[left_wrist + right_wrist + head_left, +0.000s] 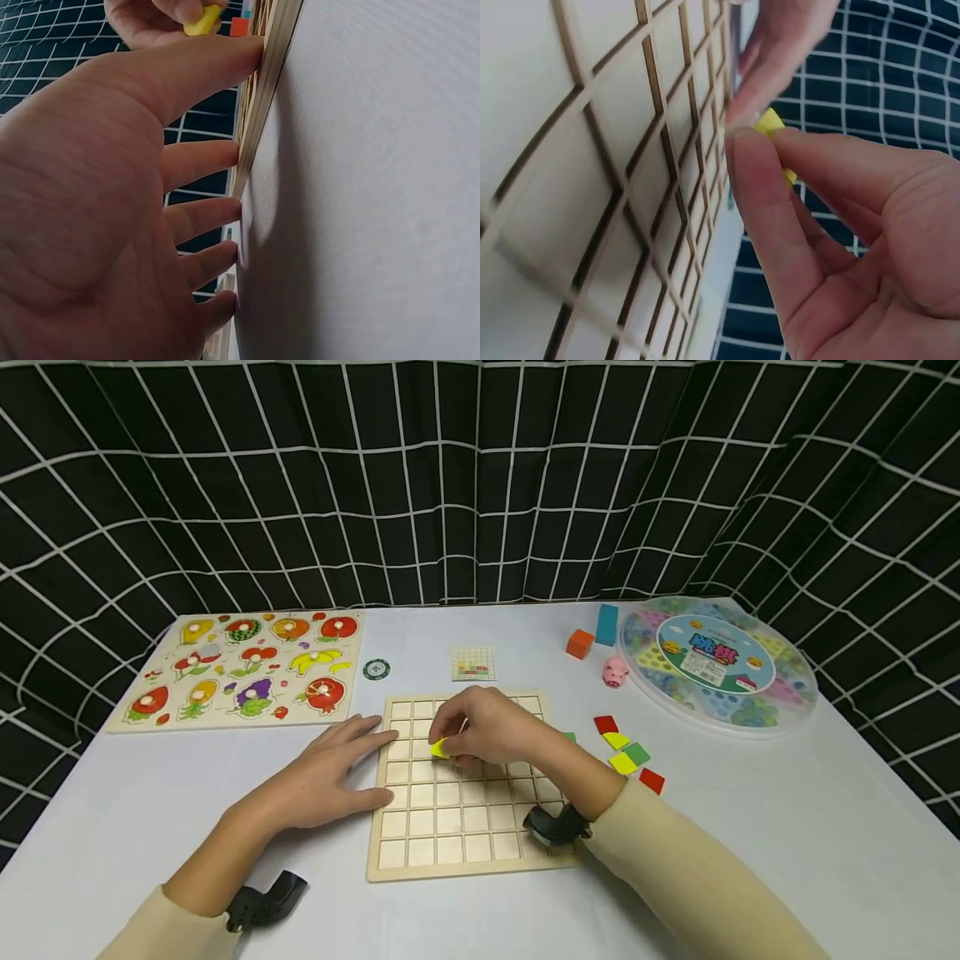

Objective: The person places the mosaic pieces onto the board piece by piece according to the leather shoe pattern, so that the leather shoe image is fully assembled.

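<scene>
placement seems the step as the right hand [483, 727] pinches a yellow tile [439, 748] over the left side of the gridded board [450, 818], left hand [330, 777] spread against its edge; next move likely calls for squaring the tile before release

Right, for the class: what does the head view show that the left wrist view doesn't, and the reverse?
Only the head view: the pink pig figurine, the round Chinese checkers case and the beige sleeves.

Only the left wrist view: the palm side of the left hand and the left outer side of the wooden grid board.

Both: the two hands, that board, the yellow tile and the black-and-white gridded curtain.
</scene>
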Available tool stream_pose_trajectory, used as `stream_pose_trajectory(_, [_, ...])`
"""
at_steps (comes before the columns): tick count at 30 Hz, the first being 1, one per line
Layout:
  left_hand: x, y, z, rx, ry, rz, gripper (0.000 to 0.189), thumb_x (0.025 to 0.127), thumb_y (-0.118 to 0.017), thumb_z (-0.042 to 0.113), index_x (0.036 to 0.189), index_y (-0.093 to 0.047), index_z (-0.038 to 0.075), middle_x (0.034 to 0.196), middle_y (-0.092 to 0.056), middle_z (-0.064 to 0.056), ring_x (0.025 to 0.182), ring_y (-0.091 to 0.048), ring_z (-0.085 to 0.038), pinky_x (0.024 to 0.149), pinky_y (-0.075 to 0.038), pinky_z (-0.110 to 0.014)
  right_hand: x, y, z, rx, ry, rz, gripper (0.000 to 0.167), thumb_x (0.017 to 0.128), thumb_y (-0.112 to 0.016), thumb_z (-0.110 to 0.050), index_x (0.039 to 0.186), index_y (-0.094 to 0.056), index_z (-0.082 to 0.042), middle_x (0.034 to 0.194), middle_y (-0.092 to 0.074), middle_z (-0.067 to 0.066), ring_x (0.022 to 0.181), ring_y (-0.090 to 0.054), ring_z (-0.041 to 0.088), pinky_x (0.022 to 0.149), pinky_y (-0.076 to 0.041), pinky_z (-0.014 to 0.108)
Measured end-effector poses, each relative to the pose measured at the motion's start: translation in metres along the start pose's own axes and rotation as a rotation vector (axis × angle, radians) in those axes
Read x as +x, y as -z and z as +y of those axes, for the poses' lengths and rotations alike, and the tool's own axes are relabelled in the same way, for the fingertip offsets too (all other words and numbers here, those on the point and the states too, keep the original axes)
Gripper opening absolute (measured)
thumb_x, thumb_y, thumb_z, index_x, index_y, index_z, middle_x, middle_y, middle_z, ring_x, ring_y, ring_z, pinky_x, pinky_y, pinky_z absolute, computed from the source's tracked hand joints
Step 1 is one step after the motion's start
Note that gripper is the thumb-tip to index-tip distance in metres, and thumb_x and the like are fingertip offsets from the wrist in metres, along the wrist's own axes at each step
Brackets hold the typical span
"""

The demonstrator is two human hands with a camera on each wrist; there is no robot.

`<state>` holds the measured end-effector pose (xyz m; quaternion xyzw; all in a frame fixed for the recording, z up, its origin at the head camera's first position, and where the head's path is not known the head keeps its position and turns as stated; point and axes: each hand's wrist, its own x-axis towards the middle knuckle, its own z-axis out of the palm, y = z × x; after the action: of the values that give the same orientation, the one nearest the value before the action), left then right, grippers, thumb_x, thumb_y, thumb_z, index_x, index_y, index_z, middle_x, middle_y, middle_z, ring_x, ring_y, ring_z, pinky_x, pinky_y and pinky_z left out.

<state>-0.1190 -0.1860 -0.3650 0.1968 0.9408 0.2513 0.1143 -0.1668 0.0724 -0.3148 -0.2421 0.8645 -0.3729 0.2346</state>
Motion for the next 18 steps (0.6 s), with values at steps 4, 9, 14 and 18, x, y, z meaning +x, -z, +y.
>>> stream_pose_trajectory(4, [0.001,-0.001,0.000,-0.010,-0.011,0.007,0.075,0.088,-0.076,0.047,0.154,-0.050,0.023,0.167,-0.034,-0.012,0.156,-0.022,-0.043,0.119,-0.025,-0.072,0.012,-0.006,-0.007,-0.064,-0.020,-0.071,0.016,0.092,-0.071,0.001,0.091,-0.080,-0.012,0.075,-0.072,0.002,0.064,-0.070,0.015,0.065,-0.054,0.023])
stream_pose_trajectory(9, [0.002,-0.003,-0.001,-0.021,-0.015,0.008,0.075,0.088,-0.076,0.049,0.154,-0.051,0.023,0.167,-0.035,-0.011,0.157,-0.022,-0.043,0.119,-0.025,-0.071,0.021,-0.012,-0.009,-0.122,-0.041,-0.130,0.019,0.093,-0.070,0.003,0.090,-0.083,-0.011,0.078,-0.074,0.002,0.064,-0.068,0.014,0.065,-0.052,0.022])
stream_pose_trajectory(14, [0.000,-0.003,-0.003,-0.011,-0.005,0.007,0.075,0.088,-0.076,0.051,0.154,-0.051,0.025,0.167,-0.034,-0.010,0.157,-0.021,-0.042,0.119,-0.024,-0.071,0.025,-0.017,-0.011,-0.172,-0.035,-0.137,0.017,0.092,-0.072,0.001,0.089,-0.083,-0.012,0.079,-0.076,-0.002,0.065,-0.067,0.010,0.068,-0.052,0.020])
stream_pose_trajectory(18, [-0.002,-0.002,-0.005,-0.010,-0.008,0.016,0.075,0.088,-0.077,0.050,0.153,-0.051,0.025,0.167,-0.034,-0.010,0.156,-0.021,-0.043,0.119,-0.024,-0.072,0.026,-0.020,-0.012,-0.208,-0.014,-0.110,0.016,0.091,-0.075,-0.001,0.085,-0.082,-0.014,0.075,-0.073,-0.005,0.066,-0.065,0.009,0.070,-0.051,0.021])
